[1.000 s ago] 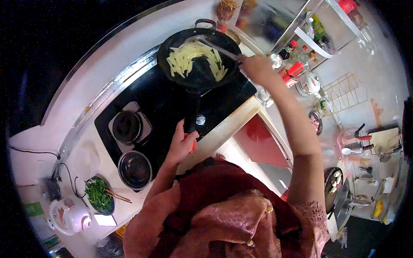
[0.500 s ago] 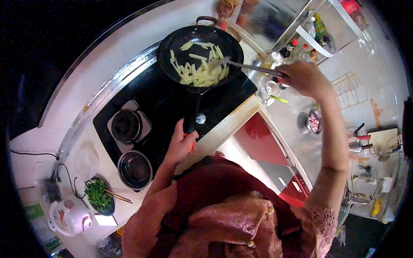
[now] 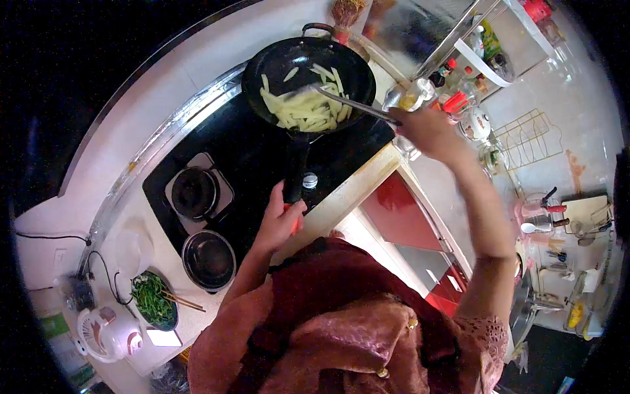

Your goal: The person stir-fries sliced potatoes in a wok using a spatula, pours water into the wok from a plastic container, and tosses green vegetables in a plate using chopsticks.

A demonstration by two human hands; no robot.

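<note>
A dark wok (image 3: 262,59) stands on the far end of the black stove (image 3: 252,154), with pale yellow strips of food (image 3: 308,113) gathered mostly in its near half. My left hand (image 3: 279,220) is wrapped round the wok's handle (image 3: 297,167), near its red end. Closed on the dark grip of a metal spatula (image 3: 361,107) is my right hand (image 3: 426,131), to the right of the wok. The spatula's blade is among the strips and blurred.
An unused burner (image 3: 193,192) and a dark lidded pot (image 3: 209,261) are left of my left arm. Leafy greens (image 3: 152,299) with chopsticks (image 3: 187,303) lie farther left. Bottles (image 3: 449,69), a white jar (image 3: 474,123) and a wire rack (image 3: 528,138) stand right.
My right hand first moved right and down with the spatula, then back left toward the wok. The strips have shifted toward the wok's near side. My left hand keeps its hold.
</note>
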